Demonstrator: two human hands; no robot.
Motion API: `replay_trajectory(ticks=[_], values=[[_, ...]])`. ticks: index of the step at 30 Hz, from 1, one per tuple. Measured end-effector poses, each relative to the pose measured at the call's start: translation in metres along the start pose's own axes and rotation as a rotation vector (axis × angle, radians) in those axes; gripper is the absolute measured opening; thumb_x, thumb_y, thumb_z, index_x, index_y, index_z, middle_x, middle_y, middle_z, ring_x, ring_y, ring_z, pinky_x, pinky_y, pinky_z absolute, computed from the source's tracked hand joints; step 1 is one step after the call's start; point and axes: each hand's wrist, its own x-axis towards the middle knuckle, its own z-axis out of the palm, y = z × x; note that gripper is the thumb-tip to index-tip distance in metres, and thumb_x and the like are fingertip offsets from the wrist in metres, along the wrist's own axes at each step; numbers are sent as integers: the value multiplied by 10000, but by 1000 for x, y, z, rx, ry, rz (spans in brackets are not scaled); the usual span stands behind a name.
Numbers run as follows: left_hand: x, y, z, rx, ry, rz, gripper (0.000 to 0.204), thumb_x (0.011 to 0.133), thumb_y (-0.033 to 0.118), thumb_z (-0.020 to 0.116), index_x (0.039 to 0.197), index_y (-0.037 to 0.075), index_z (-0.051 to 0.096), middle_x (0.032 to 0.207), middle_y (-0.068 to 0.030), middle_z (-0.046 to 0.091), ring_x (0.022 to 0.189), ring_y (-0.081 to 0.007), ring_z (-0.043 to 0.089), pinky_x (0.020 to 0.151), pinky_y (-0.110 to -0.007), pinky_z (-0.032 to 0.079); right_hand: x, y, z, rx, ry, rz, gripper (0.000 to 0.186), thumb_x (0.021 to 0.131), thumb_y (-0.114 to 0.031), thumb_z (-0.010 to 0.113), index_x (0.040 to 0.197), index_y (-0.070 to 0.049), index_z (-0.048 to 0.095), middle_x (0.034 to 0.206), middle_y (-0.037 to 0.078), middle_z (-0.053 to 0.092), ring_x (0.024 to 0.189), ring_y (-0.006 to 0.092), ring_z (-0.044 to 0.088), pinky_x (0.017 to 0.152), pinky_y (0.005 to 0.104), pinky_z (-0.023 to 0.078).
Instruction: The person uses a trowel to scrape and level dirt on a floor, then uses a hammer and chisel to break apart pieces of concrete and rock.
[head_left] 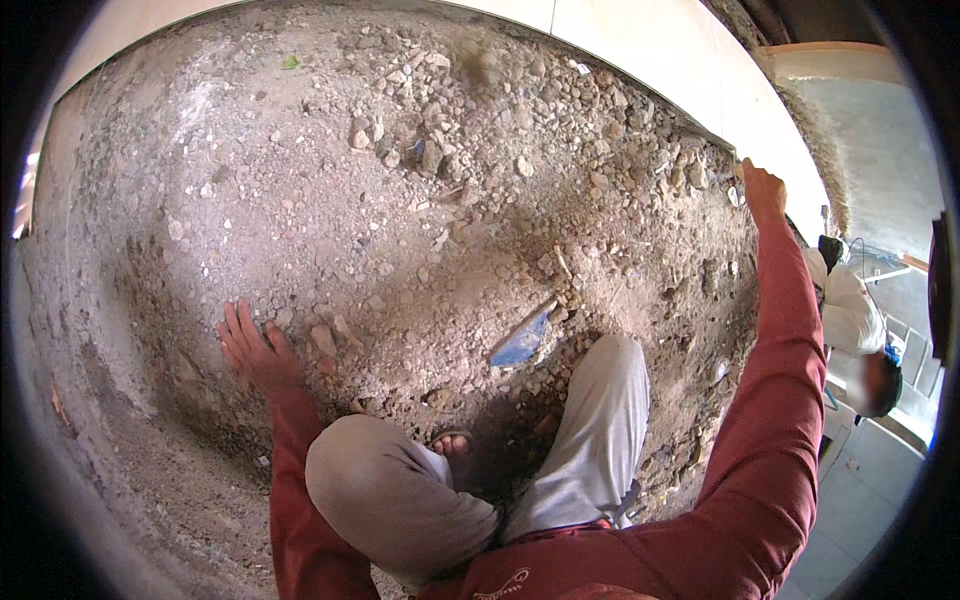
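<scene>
Maroon sleeves (775, 320) are reaching wide over rubble-strewn ground (300, 200). "How are we finding the hands?"

"We're seeing them well apart. The left hand (262, 352) is resting palm down on the grit, fingers fanned, holding nothing we can see. The right hand (765, 192) is resting curled at the edge of the pale slabs (660, 50), upper right; we cannot tell whether it is clamping on anything."

"And the blue shard (521, 342)?"

"It's lying untouched between the arms, just beside the right knee (618, 375). Another person (855, 310) is showing beyond the right arm."

"What risks are we weighing?"

"Loose stones (323, 340) could be rolling under that left palm, costing the croucher balance. The slab edge could be scraping those curled knuckles. A shifting knee could be meeting the shard's point, possibly sharp."
</scene>
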Motion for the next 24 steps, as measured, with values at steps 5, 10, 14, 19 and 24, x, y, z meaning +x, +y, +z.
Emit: replay_trajectory(ticks=[5, 10, 14, 19, 24], values=[[-2, -23, 1, 10, 60, 51, 577, 931, 209, 543, 1494, 121, 450, 1589, -119, 383, 1460, -445, 299, 1168, -580, 228, -24, -106, -52, 534, 161, 92, 275, 957, -245, 597, 1180, -94, 546, 778, 213, 696, 751, 451, 695, 585, 549, 532], [-2, -13, 2, -12, 73, 46, 565, 924, 223, 544, 1478, 130, 474, 1580, -114, 398, 1455, -444, 310, 1161, -594, 234, -49, -310, -115, 1244, -29, 205, 377, 951, -271, 558, 1265, -91, 455, 975, 300, 676, 919, 500, 652, 783, 601, 513], [-3, -12, 1, -32, 64, 33, 562, 929, 233, 545, 1479, 148, 468, 1583, -103, 392, 1463, -428, 302, 1169, -590, 225, -64, -362, -223, 1286, 90, -43, 335, 962, -230, 572, 1216, -62, 431, 856, 307, 668, 805, 514, 658, 679, 592, 511], [0, -10, 0, -31, 56, 26, 584, 924, 232, 561, 1491, 166, 441, 1598, -81, 363, 1480, -411, 269, 1182, -580, 207, -57, -368, -279, 1635, 50, -260, 366, 998, -359, 567, 1157, -47, 462, 873, 302, 666, 810, 498, 665, 677, 571, 515], [-3, -6, -3, -63, 30, -17, 567, 934, 236, 558, 1487, 170, 446, 1600, -70, 359, 1494, -375, 259, 1192, -568, 194, -48, -372, -210, 1347, 144, -353, 415, 1012, -411, 525, 1199, -41, 541, 911, 253, 688, 814, 431, 679, 723, 536, 544]])
